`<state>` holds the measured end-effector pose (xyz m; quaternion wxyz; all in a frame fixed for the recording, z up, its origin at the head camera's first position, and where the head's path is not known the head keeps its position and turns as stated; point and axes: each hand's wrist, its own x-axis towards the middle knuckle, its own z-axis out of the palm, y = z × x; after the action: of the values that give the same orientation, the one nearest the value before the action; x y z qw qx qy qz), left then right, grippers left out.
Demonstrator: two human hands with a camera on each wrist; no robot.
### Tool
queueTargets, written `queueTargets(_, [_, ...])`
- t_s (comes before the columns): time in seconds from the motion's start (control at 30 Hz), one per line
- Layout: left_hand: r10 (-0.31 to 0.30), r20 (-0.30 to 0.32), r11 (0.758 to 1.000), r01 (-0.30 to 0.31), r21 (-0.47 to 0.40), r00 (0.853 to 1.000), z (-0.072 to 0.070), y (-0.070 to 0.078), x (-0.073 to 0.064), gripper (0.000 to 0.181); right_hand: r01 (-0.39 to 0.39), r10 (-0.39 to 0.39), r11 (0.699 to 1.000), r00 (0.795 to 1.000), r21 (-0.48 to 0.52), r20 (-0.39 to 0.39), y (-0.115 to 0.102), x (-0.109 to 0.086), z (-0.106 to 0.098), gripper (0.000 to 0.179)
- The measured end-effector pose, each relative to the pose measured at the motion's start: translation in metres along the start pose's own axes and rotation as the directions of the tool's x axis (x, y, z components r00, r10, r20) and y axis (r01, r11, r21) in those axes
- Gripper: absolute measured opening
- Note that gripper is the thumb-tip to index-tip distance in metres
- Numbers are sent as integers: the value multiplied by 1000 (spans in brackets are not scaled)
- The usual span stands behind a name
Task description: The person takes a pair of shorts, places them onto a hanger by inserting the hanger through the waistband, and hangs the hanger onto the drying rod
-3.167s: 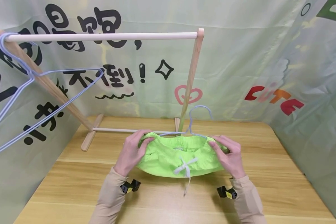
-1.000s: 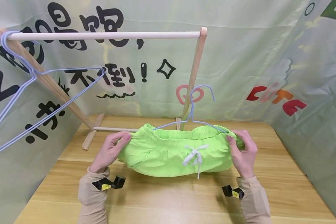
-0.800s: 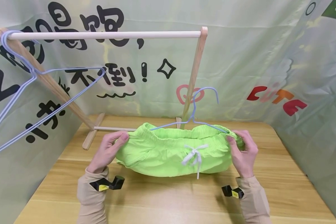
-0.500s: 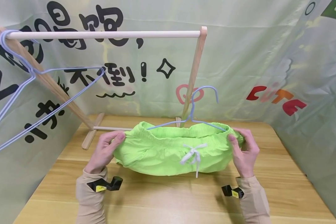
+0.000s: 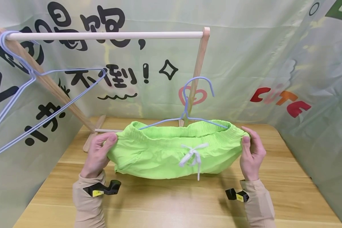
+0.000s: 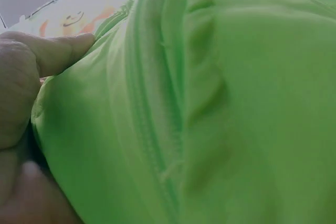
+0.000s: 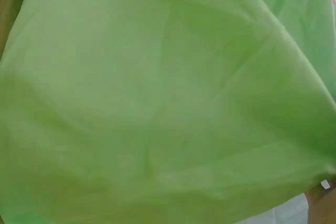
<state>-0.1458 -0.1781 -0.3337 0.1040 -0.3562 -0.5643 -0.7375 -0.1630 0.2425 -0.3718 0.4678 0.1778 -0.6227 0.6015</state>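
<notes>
Lime-green shorts (image 5: 159, 158) with a gathered elastic waist and a white drawstring bow (image 5: 191, 156) are held stretched sideways above the table. A light-blue hanger (image 5: 186, 109) sits inside the waist opening, its hook up and its lower part hidden in the cloth. My left hand (image 5: 95, 156) pinches the left side of the shorts between thumb and fingers; in the left wrist view its thumb lies on the cloth beside the seam. At the waist's right end, my right hand (image 5: 252, 156) grips the fabric. Green cloth fills most of the right wrist view.
Behind the shorts stands a wooden rack with a white rod (image 5: 105, 35). Light-blue hangers (image 5: 72, 103) hang at its left end. A printed curtain (image 5: 233, 63) backs and flanks the wooden table (image 5: 171, 202).
Both hands have drawn apart, the left one farther, stretching the waist wider. The hanger has come to stand higher and slightly left. The rack and its hangers stay put.
</notes>
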Motion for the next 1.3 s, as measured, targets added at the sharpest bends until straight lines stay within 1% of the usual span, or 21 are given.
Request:
queueTargets(0.1, [58, 5, 997, -58, -59, 998, 0, 0, 0, 37, -17, 16, 999, 1000, -47, -18, -2, -1, 0, 28])
queueTargets(0.17, [86, 0, 993, -86, -86, 996, 0, 1, 0, 36, -25, 24, 999, 999, -44, -32, -4, 0, 1, 29])
queueTargets(0.23, [107, -10, 988, -107, -108, 994, 0, 2, 0, 35, -27, 25, 999, 999, -37, -46, -4, 0, 2, 30])
queueTargets(0.33, [113, -53, 986, -118, -113, 992, 0, 5, 0, 33, -25, 24, 1000, 998, -14, -65, -6, 1, 2, 32])
queueTargets(0.4, [104, -92, 988, -114, -107, 990, 0, 8, -1, 32, -20, 22, 999, 997, 27, -71, -6, 1, 3, 33])
queueTargets(0.47, [97, -129, 988, -111, -108, 987, 0, 11, -1, 31, -18, 25, 994, 998, 105, -65, -6, 2, 3, 32])
queueTargets(0.57, [102, -176, 987, -122, -107, 979, -1, 15, -3, 30, -9, 20, 974, 999, 226, -46, -6, 3, 4, 30])
queueTargets(0.6, [107, -189, 986, -130, -109, 976, -1, 16, -4, 29, -7, 17, 968, 999, 252, -39, -6, 3, 4, 30])
queueTargets(0.73, [141, -236, 978, -172, -115, 961, -4, 17, -6, 28, -4, 9, 956, 1000, 294, -15, -5, 4, 4, 32])
queueTargets(0.9, [169, -293, 966, -218, -142, 941, -7, 20, -8, 30, -18, 18, 957, 1000, 289, 4, -5, 3, 4, 33])
queueTargets(1.13, [204, -386, 953, -273, -134, 900, -11, 24, -11, 29, -11, 0, 950, 999, 311, 37, -4, 5, 5, 35])
queueTargets(1.3, [222, -424, 942, -306, -141, 878, -10, 27, -11, 27, -1, -19, 944, 998, 329, 58, -3, 6, 5, 34])
